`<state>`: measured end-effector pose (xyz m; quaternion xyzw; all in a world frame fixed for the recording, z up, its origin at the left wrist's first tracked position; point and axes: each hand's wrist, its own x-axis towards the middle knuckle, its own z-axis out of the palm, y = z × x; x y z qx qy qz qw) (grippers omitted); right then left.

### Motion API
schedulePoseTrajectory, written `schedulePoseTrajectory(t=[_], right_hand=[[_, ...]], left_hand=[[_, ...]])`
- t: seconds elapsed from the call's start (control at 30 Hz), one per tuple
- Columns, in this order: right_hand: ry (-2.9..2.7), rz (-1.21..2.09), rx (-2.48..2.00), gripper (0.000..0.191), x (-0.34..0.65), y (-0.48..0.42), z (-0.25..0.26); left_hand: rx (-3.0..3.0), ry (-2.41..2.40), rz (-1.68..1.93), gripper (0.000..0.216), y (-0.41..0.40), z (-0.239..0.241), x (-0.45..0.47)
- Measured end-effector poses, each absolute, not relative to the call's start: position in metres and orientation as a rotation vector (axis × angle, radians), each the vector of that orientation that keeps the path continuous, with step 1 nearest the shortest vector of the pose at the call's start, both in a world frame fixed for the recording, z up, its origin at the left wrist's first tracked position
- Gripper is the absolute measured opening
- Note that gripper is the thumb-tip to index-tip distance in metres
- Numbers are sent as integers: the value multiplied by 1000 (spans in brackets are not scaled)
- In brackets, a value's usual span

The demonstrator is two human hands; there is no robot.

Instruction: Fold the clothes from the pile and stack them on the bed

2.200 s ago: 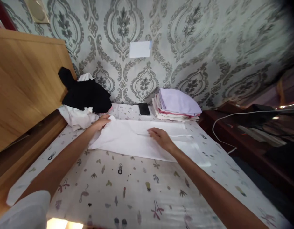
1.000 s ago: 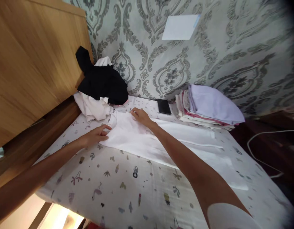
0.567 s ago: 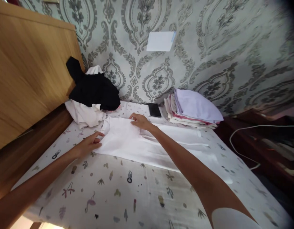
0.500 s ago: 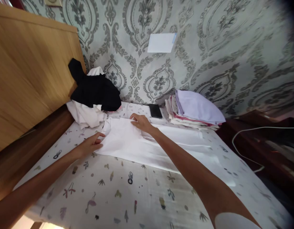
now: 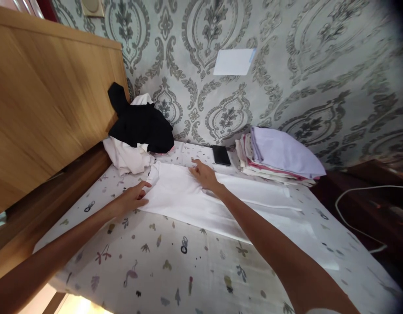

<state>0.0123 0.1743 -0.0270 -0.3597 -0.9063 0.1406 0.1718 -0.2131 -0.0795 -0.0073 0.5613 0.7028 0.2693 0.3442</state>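
Note:
White trousers (image 5: 180,192) lie flat on the patterned bed sheet, waist end to the left and legs stretching right. My left hand (image 5: 132,199) is at the waist end, its thumb and forefinger apart at the near edge of the cloth. Over the far upper edge of the trousers rests my right hand (image 5: 204,175), palm down, with thumb and forefinger spread. Neither hand visibly grips the fabric. My right forearm crosses above the trouser legs and hides part of them.
A black garment (image 5: 142,126) tops a heap of pale clothes (image 5: 128,157) by the wooden panel (image 5: 57,87). Against the wall lies a dark phone-like object (image 5: 221,155), beside a folded stack with a lilac cloth (image 5: 283,150) on top. A white cable (image 5: 355,187) hangs at the right.
The view has turned a little left, so everything sits further right. My right fingers have spread slightly at the cloth's far edge. My left hand stays at the waist end.

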Motion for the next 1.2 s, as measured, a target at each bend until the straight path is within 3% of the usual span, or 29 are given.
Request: schedulePoseTrajectory(t=[0.33,0.57,0.77,1.0,1.1,1.2], right_hand=[[-2593,1016,-769,62,30,190,-21],[-2646,442,-719,50,19,184,-25],[-2713,144,-918,45,21,163,-18],[-2794,365,-545,44,-13,128,-21],[-2877,413,-584,51,-27,115,-34],[-2893,400,-624,55,-31,111,-44]], left_hand=[[1453,1844,709,47,-80,-3,-210],[1500,1919,646,45,-81,0,-208],[1558,1999,630,47,-83,7,-207],[1524,2092,678,39,-85,21,-221],[1741,2245,699,34,-88,28,-207],[1981,2031,735,39,-88,20,-176]])
